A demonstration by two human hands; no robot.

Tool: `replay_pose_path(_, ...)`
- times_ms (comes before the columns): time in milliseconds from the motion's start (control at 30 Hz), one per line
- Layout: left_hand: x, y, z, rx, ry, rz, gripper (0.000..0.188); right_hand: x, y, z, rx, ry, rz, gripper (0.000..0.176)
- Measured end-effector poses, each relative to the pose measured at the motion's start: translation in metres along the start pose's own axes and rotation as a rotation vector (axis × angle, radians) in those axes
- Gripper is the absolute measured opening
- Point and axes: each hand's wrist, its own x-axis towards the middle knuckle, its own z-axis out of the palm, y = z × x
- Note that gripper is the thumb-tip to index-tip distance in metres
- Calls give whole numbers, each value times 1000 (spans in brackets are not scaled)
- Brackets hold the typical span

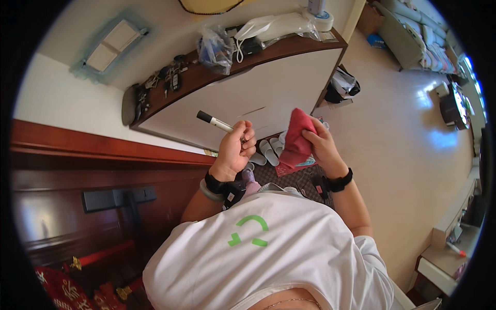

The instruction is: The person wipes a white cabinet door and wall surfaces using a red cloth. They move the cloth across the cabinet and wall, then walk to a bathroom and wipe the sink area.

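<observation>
A white marker pen [221, 124] with a black cap is gripped in my left hand [235, 149], its capped end pointing up and to the left. My right hand [327, 145] pinches a folded red cloth [296, 139] between thumb and fingers, and the cloth hangs to the left of the hand. Both hands are held apart in front of my chest, before the white front of a shoe cabinet [283, 87]. Black bands circle both wrists, and a pale ring sits on the left one.
Keys [174, 81], a plastic bag [216, 50] and a packet of white masks [271, 29] lie on the cabinet top. Slippers [268, 151] stand on a dark mat below. A dark red door [77, 166] with a handle is at left. A sofa [407, 38] stands far right.
</observation>
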Motion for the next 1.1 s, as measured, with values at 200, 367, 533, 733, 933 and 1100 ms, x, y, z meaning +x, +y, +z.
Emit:
replay_pose_path(200, -38, 13, -37, 51, 140, 126, 17, 88, 12, 71, -1000, -21, -595, 42)
replay_pose_path(367, -62, 57, -78, 131, 142, 198, 17, 139, 22, 117, -1356, 197, -703, 42)
replay_pose_path(533, -73, 82, -116, 219, 201, 269, 18, 148, 44, 126, -1542, 385, -712, 46)
replay_pose_path(733, -59, 102, -143, 252, 224, 189, 19, 149, 62, 148, -1603, 478, -709, 45)
replay_pose_path(933, -31, 122, -145, 475, 204, 240, 18, 143, 86, 181, -1492, 358, -737, 44)
replay_pose_path(1100, -11, 142, -144, 721, 159, 363, 15, 152, 73, 145, -1581, 449, -932, 44)
